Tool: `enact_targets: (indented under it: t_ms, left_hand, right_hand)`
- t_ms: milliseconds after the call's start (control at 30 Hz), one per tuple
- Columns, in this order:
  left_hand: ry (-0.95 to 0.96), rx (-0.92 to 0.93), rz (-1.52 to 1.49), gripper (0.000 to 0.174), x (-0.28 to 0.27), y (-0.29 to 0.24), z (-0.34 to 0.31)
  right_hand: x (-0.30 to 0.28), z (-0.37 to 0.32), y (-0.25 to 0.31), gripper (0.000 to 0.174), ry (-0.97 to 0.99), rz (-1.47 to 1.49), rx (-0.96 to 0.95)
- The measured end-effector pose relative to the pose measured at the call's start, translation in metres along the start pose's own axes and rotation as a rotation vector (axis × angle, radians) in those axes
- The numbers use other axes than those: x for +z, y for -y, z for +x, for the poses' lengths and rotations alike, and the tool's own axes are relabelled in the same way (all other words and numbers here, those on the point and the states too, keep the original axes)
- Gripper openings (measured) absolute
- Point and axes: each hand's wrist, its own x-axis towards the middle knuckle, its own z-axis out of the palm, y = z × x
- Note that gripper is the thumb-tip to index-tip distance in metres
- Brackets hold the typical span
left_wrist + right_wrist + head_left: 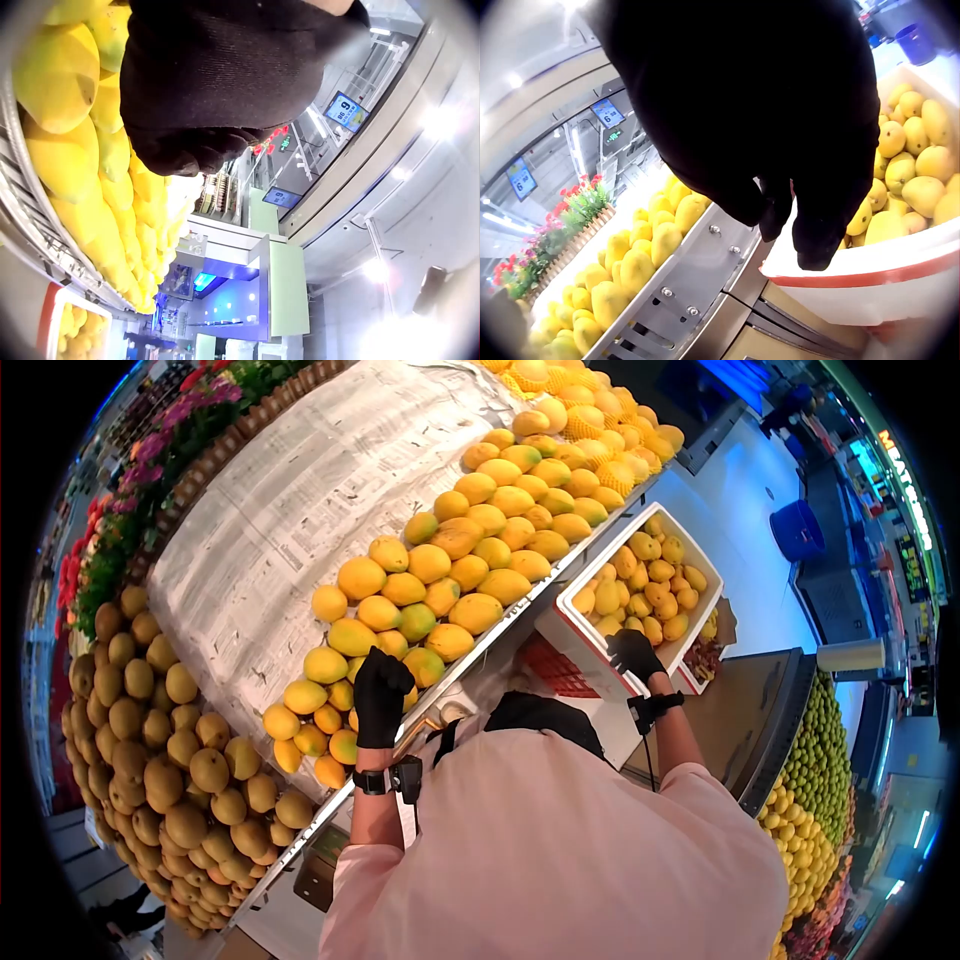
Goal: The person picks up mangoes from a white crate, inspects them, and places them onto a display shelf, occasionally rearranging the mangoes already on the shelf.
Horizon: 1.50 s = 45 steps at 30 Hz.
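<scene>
My left hand (383, 695), in a black glove, is over the near edge of a bed of yellow mangoes (485, 520). Its fingers curl toward the palm, and no fruit shows between them in the left wrist view. Beside the display stands a white foam box (578, 632) with a red band, holding more mangoes (650, 598). My right hand (636, 654), gloved too, is at the box's near corner. In the right wrist view its fingers point loosely down, overlapping the white rim (870, 261); the palm side is hidden.
Newspaper (290, 470) covers the sloping display behind the mangoes. Brown kiwifruit (185, 825) are heaped at the left, flowers (130, 470) line the far edge, and netted fruit (580, 420) sits at the top. A red crate (552, 668) stands under the foam box.
</scene>
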Motion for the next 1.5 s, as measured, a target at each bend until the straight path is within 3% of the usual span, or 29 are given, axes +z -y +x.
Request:
enact_targets:
  t_ms: [33,67,200,333,400,500,533,667,700,767,800,833,1000,1100,1133,1233,1333,1500]
  left_hand:
    - [0.015,-0.013,-0.026,0.035,0.000,0.004,0.004]
    - [-0.034,-0.009,0.004,0.034,0.005,0.008,0.006]
    - [-0.031,-0.038,0.142,0.032,0.020,0.021,0.020]
    - [-0.079,-0.108,0.088,0.028,0.036,0.032,0.031]
    - [-0.033,-0.055,0.291,0.029,0.052,0.035,0.033]
    - [-0.116,0.057,0.478,0.028,0.082,0.050,0.039]
    - [-0.169,0.102,0.520,0.028,0.089,0.055,0.042]
    - [0.098,-0.111,0.034,0.030,0.082,0.060,0.062]
    - [-0.020,-0.088,0.156,0.031,0.090,0.066,0.063]
    - [-0.257,-0.039,0.402,0.032,0.114,0.075,0.061]
    - [-0.318,-0.158,0.138,0.031,0.123,0.074,0.064]
    - [-0.269,-0.158,0.159,0.030,0.123,0.078,0.066]
    - [-0.037,-0.142,0.357,0.026,0.106,0.098,0.068]
    - [-0.026,-0.208,0.295,0.025,0.116,0.103,0.066]
    - [-0.025,-0.170,0.429,0.025,0.120,0.106,0.065]
    - [-0.028,-0.092,0.705,0.026,0.126,0.115,0.062]
    - [-0.061,-0.105,0.648,0.026,0.123,0.124,0.063]
    - [-0.269,-0.206,0.344,0.028,0.146,0.138,0.062]
  right_hand:
    - [-0.003,-0.003,-0.001,0.030,-0.029,0.127,0.127]
    - [-0.008,0.000,-0.011,0.029,-0.003,0.177,0.133]
    - [-0.022,0.010,-0.049,0.026,0.021,-0.030,0.012]
    - [-0.036,0.023,-0.090,0.018,-0.050,-0.479,-0.401]
    - [-0.041,0.028,-0.107,0.015,-0.152,-0.607,-0.691]
    - [-0.054,0.035,-0.113,0.022,0.004,-0.786,-0.390]
    - [-0.058,0.040,-0.114,0.020,0.038,-0.843,-0.391]
    - [-0.063,0.055,-0.159,0.014,-0.060,-0.345,-0.396]
    - [-0.064,0.061,-0.168,0.013,-0.040,-0.256,-0.345]
    - [-0.067,0.062,-0.180,0.014,-0.035,0.020,-0.107]
    - [-0.070,0.050,-0.151,0.015,-0.049,0.206,0.078]
    - [-0.073,0.044,-0.134,0.016,-0.064,0.391,0.262]
    - [-0.079,0.058,-0.151,0.016,-0.131,0.372,0.294]
    - [-0.083,0.065,-0.150,0.025,-0.249,0.321,0.272]
    - [-0.085,0.068,-0.150,0.028,-0.296,0.281,0.257]
    - [-0.080,0.100,-0.201,0.036,-0.495,-0.047,0.038]
    - [-0.096,0.101,-0.181,0.052,-0.581,-0.147,-0.022]
    - [-0.110,0.127,-0.165,0.052,-0.794,-0.349,-0.087]
